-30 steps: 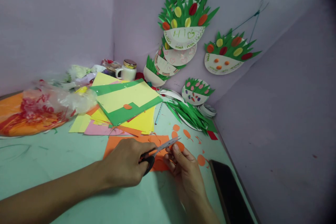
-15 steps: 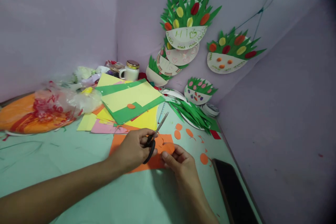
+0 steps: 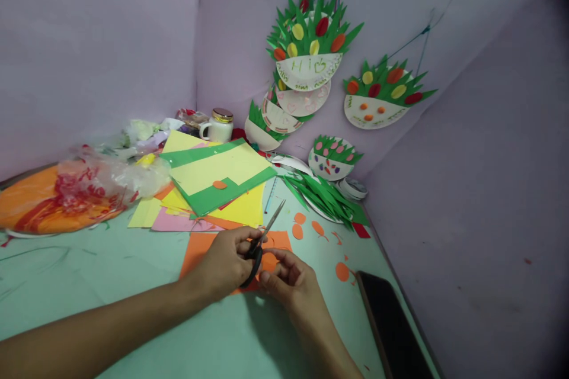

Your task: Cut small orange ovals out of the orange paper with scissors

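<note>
My left hand (image 3: 226,260) is closed round the black handle of a pair of scissors (image 3: 272,220), whose blades are together and point up and to the right. Close beside it, my right hand (image 3: 291,284) pinches a small orange paper cutout (image 3: 269,262), partly hidden by the fingers and the scissors handle. Beneath both hands lies a sheet of orange paper (image 3: 195,251) on the pale green table. Several orange paper ovals (image 3: 297,231) and thin scraps are scattered to the right of the sheet.
A dark phone (image 3: 393,323) lies at the right edge. Behind the hands are stacked coloured papers (image 3: 240,204) and green paper strips (image 3: 322,196). A plastic bag (image 3: 115,174) sits at left, a white mug (image 3: 221,129) at the back. Paper-plate baskets (image 3: 311,71) hang on the wall.
My right hand has moved left with the orange cutout, towards the scissors handle. The scissors stay in my left hand. The whole view has shifted slightly.
</note>
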`<act>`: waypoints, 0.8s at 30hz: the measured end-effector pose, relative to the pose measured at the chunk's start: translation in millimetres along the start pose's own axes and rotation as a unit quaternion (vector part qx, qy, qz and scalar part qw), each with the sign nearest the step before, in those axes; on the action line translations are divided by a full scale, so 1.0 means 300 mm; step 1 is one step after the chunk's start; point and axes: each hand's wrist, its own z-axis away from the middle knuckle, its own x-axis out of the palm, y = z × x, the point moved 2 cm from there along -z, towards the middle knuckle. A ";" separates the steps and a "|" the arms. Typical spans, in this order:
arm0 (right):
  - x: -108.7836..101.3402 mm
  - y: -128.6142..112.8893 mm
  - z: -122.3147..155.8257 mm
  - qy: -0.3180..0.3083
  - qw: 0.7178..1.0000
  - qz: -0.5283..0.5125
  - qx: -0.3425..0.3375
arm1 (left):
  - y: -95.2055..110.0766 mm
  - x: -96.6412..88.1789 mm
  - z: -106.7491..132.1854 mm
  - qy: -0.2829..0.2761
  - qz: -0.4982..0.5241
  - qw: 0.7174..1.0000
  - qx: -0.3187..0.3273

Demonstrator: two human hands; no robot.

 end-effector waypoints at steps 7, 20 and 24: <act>-0.009 0.038 -0.013 0.051 0.998 -0.005 -0.038 | -0.013 0.000 -0.010 0.010 0.020 1.000 -0.010; 0.004 0.016 -0.006 0.038 0.999 -0.026 -0.019 | -0.020 -0.002 -0.013 0.006 0.032 0.999 -0.011; 0.017 -0.007 0.007 0.039 0.999 -0.038 0.003 | -0.008 0.002 -0.009 0.004 0.018 1.000 0.001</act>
